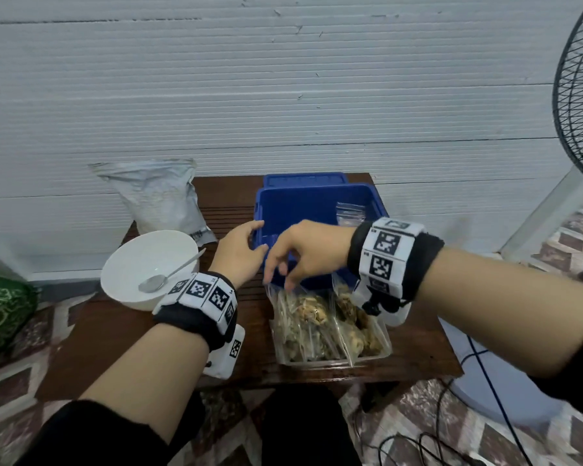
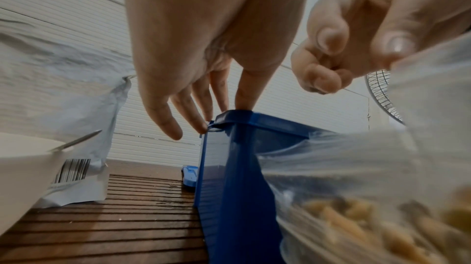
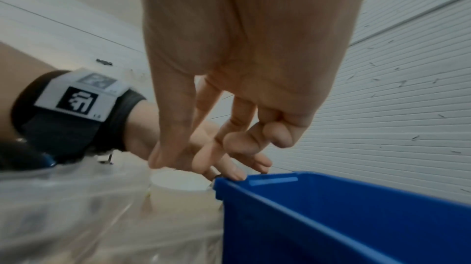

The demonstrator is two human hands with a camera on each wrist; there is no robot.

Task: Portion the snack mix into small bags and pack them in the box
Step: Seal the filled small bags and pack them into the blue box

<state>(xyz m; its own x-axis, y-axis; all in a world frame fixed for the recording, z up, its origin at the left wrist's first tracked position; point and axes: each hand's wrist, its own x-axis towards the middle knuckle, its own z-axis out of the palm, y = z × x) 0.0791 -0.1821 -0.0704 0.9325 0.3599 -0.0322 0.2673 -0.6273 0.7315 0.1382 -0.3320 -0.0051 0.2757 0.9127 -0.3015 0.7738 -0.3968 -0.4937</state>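
Observation:
A blue box (image 1: 317,210) stands open on the wooden table (image 1: 115,348), with a few empty clear bags (image 1: 349,213) in its far right corner. Two small clear bags of snack mix lie side by side in front of it. My right hand (image 1: 280,275) pinches the top edge of the left bag (image 1: 303,317), while the right bag (image 1: 360,327) lies partly under my wrist. My left hand (image 1: 254,238) rests with straight fingers (image 2: 201,119) on the box's near left corner (image 2: 234,117). The pinched bag (image 2: 356,187) is blurred in the left wrist view.
A white bowl (image 1: 128,264) with a metal spoon (image 1: 155,280) sits left of the box. Behind it stands the big silver snack pouch (image 1: 162,200). The blue lid (image 1: 303,179) lies behind the box. A fan (image 1: 579,95) and cables (image 1: 492,391) are at the right.

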